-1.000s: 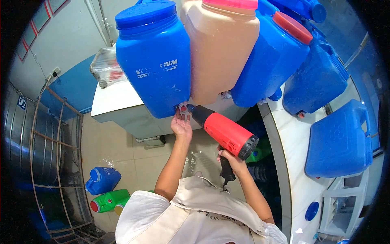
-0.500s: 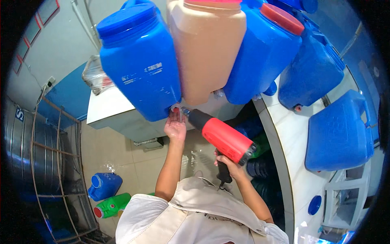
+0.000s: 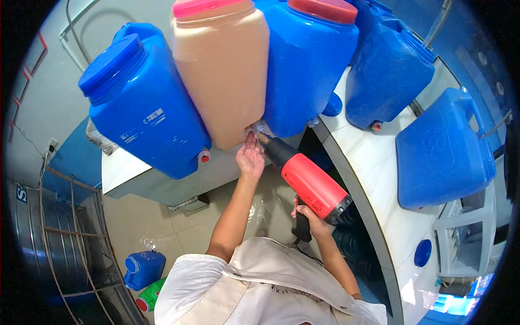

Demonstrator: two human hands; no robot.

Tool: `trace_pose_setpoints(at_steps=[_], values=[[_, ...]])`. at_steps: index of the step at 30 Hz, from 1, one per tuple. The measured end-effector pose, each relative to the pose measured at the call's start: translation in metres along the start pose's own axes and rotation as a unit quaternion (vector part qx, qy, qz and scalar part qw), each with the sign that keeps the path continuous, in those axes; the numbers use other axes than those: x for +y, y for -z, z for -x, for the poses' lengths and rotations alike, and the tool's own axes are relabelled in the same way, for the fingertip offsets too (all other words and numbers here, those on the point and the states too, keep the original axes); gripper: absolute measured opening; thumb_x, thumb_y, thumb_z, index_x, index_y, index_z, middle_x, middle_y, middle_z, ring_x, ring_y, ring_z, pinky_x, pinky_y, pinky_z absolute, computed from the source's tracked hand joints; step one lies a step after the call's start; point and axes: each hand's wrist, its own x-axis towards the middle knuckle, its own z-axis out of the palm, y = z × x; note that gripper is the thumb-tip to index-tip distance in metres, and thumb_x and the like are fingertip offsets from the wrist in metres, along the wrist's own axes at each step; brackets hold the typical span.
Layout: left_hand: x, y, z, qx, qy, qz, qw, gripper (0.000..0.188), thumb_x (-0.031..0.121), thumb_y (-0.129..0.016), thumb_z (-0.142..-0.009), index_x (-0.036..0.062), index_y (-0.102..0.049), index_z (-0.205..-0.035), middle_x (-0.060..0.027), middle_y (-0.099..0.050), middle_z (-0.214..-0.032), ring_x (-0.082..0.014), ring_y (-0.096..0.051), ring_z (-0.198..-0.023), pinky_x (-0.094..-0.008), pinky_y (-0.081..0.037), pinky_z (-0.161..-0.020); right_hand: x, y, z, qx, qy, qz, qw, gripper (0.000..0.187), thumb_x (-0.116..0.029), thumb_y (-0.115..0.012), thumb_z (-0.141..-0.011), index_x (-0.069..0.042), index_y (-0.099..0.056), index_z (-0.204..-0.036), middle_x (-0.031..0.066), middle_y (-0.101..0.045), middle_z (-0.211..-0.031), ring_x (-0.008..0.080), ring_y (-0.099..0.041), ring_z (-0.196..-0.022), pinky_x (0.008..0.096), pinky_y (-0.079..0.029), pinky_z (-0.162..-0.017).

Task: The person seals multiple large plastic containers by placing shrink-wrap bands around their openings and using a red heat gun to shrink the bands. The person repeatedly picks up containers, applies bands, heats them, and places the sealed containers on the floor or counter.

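My right hand [image 3: 310, 218] is wrapped round the black handle of a red and black heat gun [image 3: 314, 181]. Its metal nozzle [image 3: 262, 137] points up and left at the small spout [image 3: 257, 127] low on a beige plastic jug [image 3: 222, 81] with a pink lid. Palm up, my left hand [image 3: 251, 158] lies just under that spout, fingers stretched toward it and close to the nozzle. Whether the fingertips touch the spout is hard to tell. To the left stands a blue jug [image 3: 143, 116] with a red-centred spout [image 3: 204, 156] wrapped in clear film.
A blue jug with a red lid [image 3: 311, 70] stands right of the beige one. More blue jugs [image 3: 387, 76] [image 3: 441, 157] and a blue cap [image 3: 422, 253] are on the white counter [image 3: 374, 179]. On the tiled floor lie a small blue jug [image 3: 146, 269] and a green container [image 3: 151, 295].
My left hand and the heat gun have passed from the left blue jug's spout to the beige jug's spout. The view has shifted, so the jugs appear farther left.
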Motion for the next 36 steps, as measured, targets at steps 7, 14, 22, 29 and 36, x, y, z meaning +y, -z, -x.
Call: trace_pose_setpoints(at_steps=[7,14,22,29,36], values=[[-0.001,-0.009,0.001,0.045,0.038,0.086,0.995,0.041,0.025,-0.035,-0.087,0.0099,-0.05,-0.122,-0.0006,-0.047,-0.129,-0.0175,-0.035,-0.126,-0.0427,-0.021,-0.104,-0.012,0.045,0.025,0.093,0.045,-0.065,0.992,0.03,-0.01,-0.052,-0.074,0.003,-0.05,-0.102,0.0105,-0.054,-0.089,0.0176,-0.057,-0.07,0.0299,-0.046,-0.065],[-0.012,-0.004,-0.007,0.056,0.031,0.076,0.995,0.038,0.026,-0.03,-0.091,0.0089,-0.05,-0.118,-0.003,-0.047,-0.132,-0.0208,-0.034,-0.127,-0.0457,-0.02,-0.105,-0.007,0.072,0.002,0.165,0.041,-0.09,0.981,0.025,-0.015,-0.052,-0.073,0.0,-0.054,-0.092,0.01,-0.057,-0.071,0.0168,-0.057,-0.062,0.0281,-0.047,-0.058],[-0.039,0.018,0.025,0.086,0.119,-0.022,0.989,0.046,0.025,-0.027,-0.091,0.007,-0.038,-0.132,-0.0078,-0.038,-0.139,-0.0237,-0.032,-0.13,-0.0423,-0.026,-0.104,-0.004,0.073,-0.008,0.165,0.042,-0.129,0.977,0.023,-0.015,-0.053,-0.075,0.001,-0.054,-0.092,0.0093,-0.057,-0.068,0.0164,-0.056,-0.061,0.0274,-0.046,-0.059],[-0.057,0.041,0.052,0.112,0.199,-0.06,0.972,0.05,0.021,-0.035,-0.088,0.0035,-0.033,-0.134,-0.0151,-0.035,-0.139,-0.0294,-0.032,-0.129,-0.0432,-0.03,-0.103,-0.041,0.081,0.021,0.115,0.073,-0.022,0.99,0.021,-0.017,-0.057,-0.079,-0.001,-0.057,-0.093,0.006,-0.059,-0.073,0.0135,-0.058,-0.07,0.0259,-0.046,-0.067],[-0.078,0.096,0.048,0.176,0.208,-0.165,0.948,0.051,0.031,-0.038,-0.085,0.0069,-0.041,-0.129,-0.0126,-0.042,-0.133,-0.0265,-0.042,-0.12,-0.0397,-0.039,-0.095,-0.038,0.184,0.189,0.137,0.053,0.051,0.988,0.026,-0.018,-0.066,-0.079,-0.005,-0.057,-0.099,0.0031,-0.059,-0.09,0.0119,-0.057,-0.078,0.0267,-0.046,-0.068]])
